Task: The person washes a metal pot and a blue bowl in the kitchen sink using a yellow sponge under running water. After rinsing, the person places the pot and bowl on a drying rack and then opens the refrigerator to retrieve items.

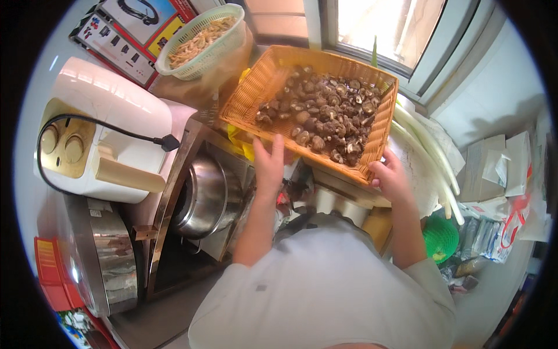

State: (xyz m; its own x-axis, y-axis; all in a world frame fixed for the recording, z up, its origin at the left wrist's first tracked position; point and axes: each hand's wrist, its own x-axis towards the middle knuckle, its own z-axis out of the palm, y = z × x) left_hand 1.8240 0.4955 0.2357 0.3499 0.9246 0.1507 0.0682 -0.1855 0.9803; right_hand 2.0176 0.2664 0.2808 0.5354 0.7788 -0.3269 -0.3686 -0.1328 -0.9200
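Note:
A rectangular woven wicker basket [248, 94], tan in colour, is held up in front of me below the window. Many dried mushrooms [333, 113] lie in it, heaped towards its right side, with bare weave showing at the left. My left hand [269, 163] grips the near rim, its thumb up on the outside and the other fingers partly hidden beneath. At the near right corner, my right hand [388, 172] holds the basket's edge between thumb and fingers. Yellow plastic [239, 141] shows under the basket's left end.
To the left stand a white air fryer [113, 104] with a black plug cord [100, 124] and a steel pot [205, 196] within a shelf. A pale green colander [200, 48] of dried food sits behind. Leeks [429, 152], a green basket [440, 237] and cardboard boxes [484, 168] are at right.

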